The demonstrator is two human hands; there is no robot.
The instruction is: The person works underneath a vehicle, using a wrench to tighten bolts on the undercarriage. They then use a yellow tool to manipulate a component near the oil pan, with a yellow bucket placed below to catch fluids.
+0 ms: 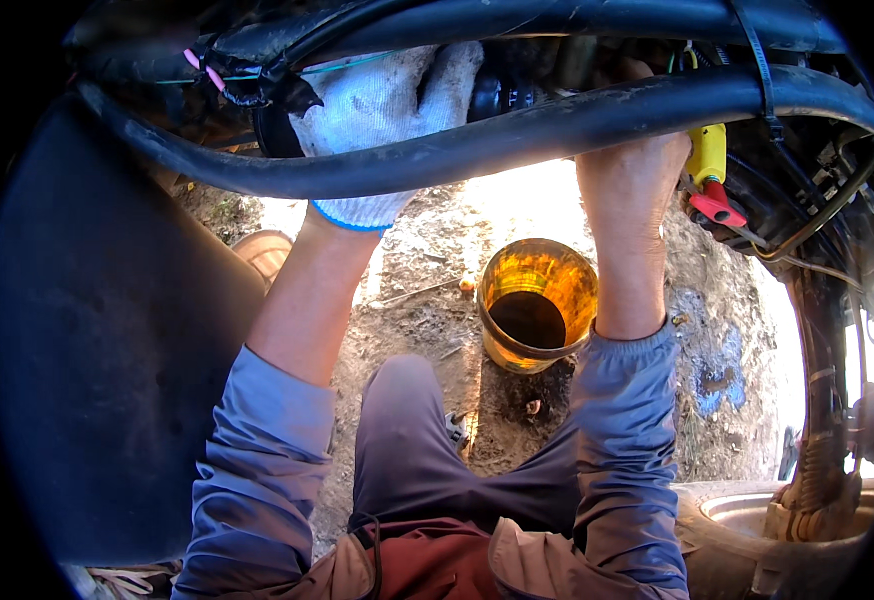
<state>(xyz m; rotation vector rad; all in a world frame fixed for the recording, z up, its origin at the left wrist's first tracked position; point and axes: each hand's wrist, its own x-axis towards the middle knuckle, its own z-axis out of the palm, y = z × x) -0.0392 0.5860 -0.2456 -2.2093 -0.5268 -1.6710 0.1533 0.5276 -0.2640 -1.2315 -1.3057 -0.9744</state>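
Note:
My left hand (pixel 372 105), in a white knit glove with a blue cuff edge, reaches up behind a thick black hose (pixel 437 165). Its fingers are wrapped round a black cylindrical tool (pixel 502 97) with a chuck-like end pointing right. The tool's full shape is hidden by the glove and the hose. Bare and raised, my right hand (pixel 632 165) goes up behind the same hose, to the right of that tool's end. The hose covers most of its fingers, so what they hold, if anything, does not show. Close beside it hangs a yellow part (pixel 707 155) with a red lever-like end (pixel 719 205).
A yellow bucket (pixel 539 355) with dark liquid inside stands on the dirt below my hands. Leftward rises a large dark panel (pixel 107 350). Cables and thin pipes (pixel 827 215) crowd the right, above a wheel-like rim (pixel 737 500). A zip tie (pixel 760 60) binds the hoses overhead.

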